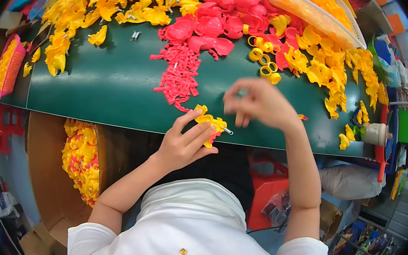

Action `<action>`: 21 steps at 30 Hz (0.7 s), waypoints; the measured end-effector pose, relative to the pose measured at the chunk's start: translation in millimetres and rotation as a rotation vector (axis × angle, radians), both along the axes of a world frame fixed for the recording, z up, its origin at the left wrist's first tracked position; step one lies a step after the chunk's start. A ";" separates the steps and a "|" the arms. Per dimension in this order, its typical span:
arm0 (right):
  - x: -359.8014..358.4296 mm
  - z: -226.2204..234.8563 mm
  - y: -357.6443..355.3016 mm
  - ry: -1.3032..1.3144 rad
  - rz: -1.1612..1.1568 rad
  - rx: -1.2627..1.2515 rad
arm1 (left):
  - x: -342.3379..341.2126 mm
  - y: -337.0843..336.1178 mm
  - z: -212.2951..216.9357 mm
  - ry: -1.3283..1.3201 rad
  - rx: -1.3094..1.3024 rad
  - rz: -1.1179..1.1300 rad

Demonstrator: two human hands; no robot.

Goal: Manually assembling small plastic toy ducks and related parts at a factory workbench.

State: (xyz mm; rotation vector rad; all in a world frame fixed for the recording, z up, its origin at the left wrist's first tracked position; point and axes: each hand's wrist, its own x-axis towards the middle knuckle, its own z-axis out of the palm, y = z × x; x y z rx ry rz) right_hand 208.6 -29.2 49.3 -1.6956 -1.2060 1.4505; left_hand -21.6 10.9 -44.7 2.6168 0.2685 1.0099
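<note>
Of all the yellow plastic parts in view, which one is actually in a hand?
The yellow part at the table's near edge, pinched by the left hand; a small pin sticks out of it. The other yellow parts lie loose in heaps.

Bright, even light with vivid colours and only soft shadows. The right hand (258,103) is motion-blurred. Fisheye distortion bends the table (119,83) edge, and the corners are black.

White short-sleeved shirt, gold pendant at the collar.
</note>
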 end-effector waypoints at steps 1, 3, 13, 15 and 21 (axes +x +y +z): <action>-0.2 -1.2 13.0 -0.241 -0.101 0.127 | 1.9 -2.6 0.7 -0.004 -0.025 0.005; -6.9 -12.7 36.1 -0.481 -0.219 0.252 | 6.5 -6.4 2.0 0.003 -0.051 0.021; -10.2 -48.6 65.5 -1.020 -0.455 0.674 | 4.2 -3.1 10.9 0.044 -0.015 0.075; 2.4 -63.1 71.4 -1.064 -0.411 0.635 | 10.8 0.4 10.4 0.038 -0.013 0.059; 5.1 -40.3 34.7 -0.844 -0.248 0.337 | 11.5 2.1 3.7 0.013 -0.034 0.136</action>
